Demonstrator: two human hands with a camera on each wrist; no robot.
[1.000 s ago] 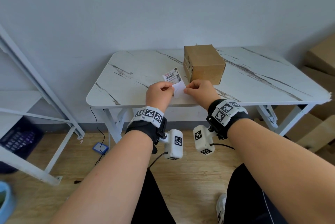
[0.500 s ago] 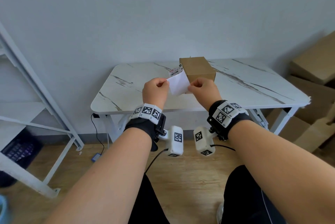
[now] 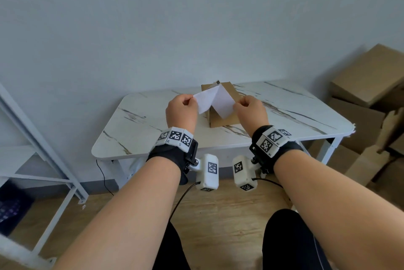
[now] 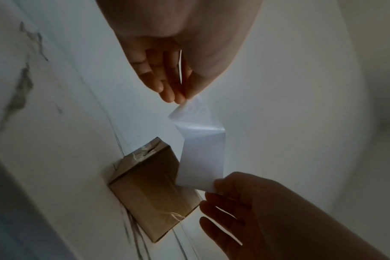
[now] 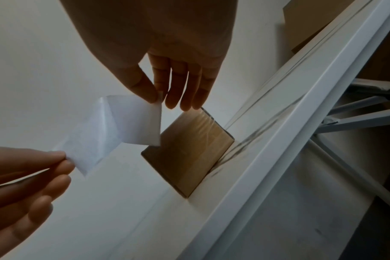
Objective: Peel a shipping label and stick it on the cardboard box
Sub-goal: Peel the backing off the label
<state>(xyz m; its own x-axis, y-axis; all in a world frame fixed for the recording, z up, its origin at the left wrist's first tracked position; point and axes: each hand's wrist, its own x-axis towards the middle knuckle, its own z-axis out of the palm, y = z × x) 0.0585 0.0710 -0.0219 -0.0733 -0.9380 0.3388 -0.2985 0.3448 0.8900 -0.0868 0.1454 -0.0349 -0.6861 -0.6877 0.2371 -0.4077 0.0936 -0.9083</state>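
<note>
Two pinches: left hand [image 3: 181,110] and right hand [image 3: 251,110] each grip the shipping label [image 3: 215,101].

Hands now farther apart: left hand [image 3: 182,110] and right hand [image 3: 251,110] each pinch one end, raised higher than before. Shipping label [image 3: 207,99] and its backing sheet [image 3: 223,103], earlier one flat piece, now splay open in a V, joined only at the far edge.

No legible text (shipping label [image 3: 215,101] print too small).
</note>
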